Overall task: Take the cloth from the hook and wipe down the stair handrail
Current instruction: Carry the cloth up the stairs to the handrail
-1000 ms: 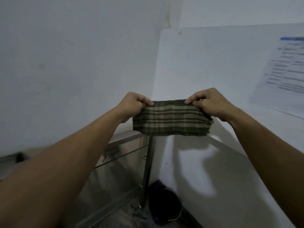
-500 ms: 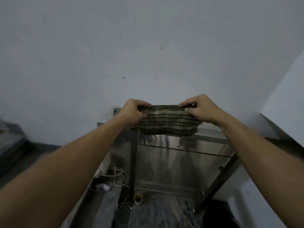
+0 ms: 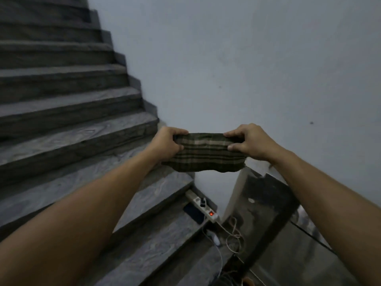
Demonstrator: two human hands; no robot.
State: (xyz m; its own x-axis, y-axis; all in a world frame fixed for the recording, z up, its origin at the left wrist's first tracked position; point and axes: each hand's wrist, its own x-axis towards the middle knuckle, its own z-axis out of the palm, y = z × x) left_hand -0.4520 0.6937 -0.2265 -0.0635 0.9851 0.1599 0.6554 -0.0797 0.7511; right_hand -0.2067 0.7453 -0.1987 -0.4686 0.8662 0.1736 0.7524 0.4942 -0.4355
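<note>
Cloth (image 3: 208,154) held out front, centre, between left hand (image 3: 168,144) at its left end and right hand (image 3: 248,142) at its right end. Stairs (image 3: 68,112) rise to the left, wall (image 3: 237,62) behind and right. Power strip (image 3: 203,206) on a low step against the wall, below the cloth; cables (image 3: 233,234) on the floor beside it.

Both hands, left hand (image 3: 167,144) and right hand (image 3: 248,142), grip folded cloth (image 3: 207,154), seemingly taut.
</note>
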